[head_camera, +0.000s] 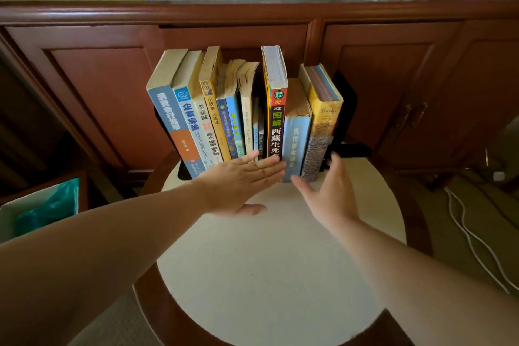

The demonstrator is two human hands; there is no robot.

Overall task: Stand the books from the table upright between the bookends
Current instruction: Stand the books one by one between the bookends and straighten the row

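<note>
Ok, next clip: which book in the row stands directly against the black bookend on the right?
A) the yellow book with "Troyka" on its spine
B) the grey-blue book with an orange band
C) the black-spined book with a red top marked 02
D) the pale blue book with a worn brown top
A: the yellow Troyka book is the last in the row, right beside the black bookend; the other three stand further left.

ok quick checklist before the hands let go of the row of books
1. Books off the table: ok, none lying flat in view.
2. Right bookend against the Troyka book: ok.
3. Left bookend holding: cannot tell, mostly hidden.
4. Books upright: not ok, the left books lean.
5. Left hand flat against the spines: ok.
6. Right hand open, gripping nothing: ok.
</note>
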